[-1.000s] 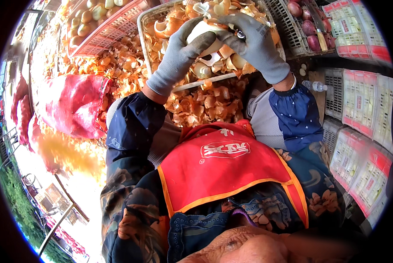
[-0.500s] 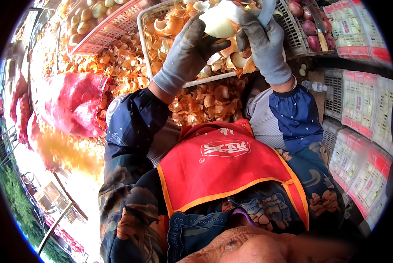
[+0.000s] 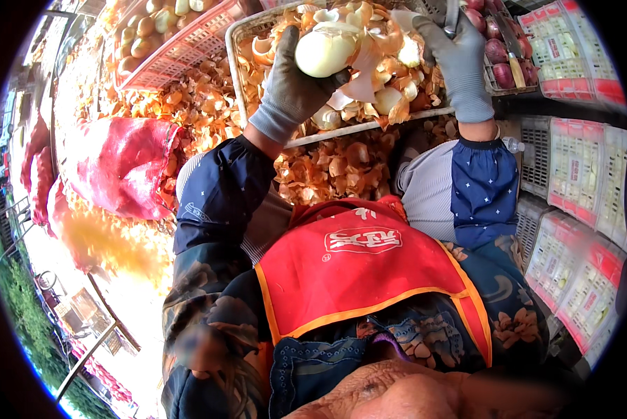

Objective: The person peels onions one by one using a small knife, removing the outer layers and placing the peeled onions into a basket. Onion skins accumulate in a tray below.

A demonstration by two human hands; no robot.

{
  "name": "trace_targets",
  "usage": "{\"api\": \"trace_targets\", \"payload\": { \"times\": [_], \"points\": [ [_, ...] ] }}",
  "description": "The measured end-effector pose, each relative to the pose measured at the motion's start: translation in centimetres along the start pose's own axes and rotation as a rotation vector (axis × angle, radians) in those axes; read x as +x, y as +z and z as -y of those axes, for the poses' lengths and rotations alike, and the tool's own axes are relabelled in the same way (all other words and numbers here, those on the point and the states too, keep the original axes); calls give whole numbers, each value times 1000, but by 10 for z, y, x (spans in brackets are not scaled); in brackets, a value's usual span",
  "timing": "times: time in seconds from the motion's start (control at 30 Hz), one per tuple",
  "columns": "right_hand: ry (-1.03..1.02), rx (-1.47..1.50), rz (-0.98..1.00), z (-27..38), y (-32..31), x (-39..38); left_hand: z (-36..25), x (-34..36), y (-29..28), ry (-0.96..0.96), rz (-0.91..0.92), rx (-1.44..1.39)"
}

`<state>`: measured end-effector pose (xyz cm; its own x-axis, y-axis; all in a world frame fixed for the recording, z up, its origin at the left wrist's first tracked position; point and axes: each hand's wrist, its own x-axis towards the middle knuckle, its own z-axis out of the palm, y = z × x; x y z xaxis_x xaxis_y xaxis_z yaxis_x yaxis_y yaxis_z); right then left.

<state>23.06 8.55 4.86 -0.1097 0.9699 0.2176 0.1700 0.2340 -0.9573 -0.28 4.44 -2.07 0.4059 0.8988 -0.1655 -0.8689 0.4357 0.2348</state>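
Note:
My gloved left hand point(image 3: 289, 84) is closed around a pale peeled onion point(image 3: 322, 52), its thumb up along the onion's left side. Off to the right, my gloved right hand point(image 3: 461, 66) grips a knife point(image 3: 452, 17), of which only a short stretch of metal shows near the top edge. A pale, thin piece of onion skin point(image 3: 361, 85) hangs beside the onion. Both hands are over a shallow whitish crate point(image 3: 370, 128) heaped with brown onion skins and some onions.
Brown-skinned onions fill a pink crate point(image 3: 177, 52) at the far left. A pink-red mesh bag point(image 3: 121, 167) lies below it. Red onions point(image 3: 496, 51) and a wooden-handled knife point(image 3: 516, 70) sit at the far right, above stacked red-and-white crates point(image 3: 568, 164). Loose skins cover the ground.
My hands have come apart: the right one, with the knife, has swung right, away from the onion. The onion has shifted slightly left and down in my left hand.

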Motion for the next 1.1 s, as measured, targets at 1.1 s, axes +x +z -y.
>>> {"api": "trace_targets", "payload": {
  "times": [1.1],
  "points": [
    [-572,-769,324,-9,35,-28,-4,-8,4,178,46,72]
  ]
}}
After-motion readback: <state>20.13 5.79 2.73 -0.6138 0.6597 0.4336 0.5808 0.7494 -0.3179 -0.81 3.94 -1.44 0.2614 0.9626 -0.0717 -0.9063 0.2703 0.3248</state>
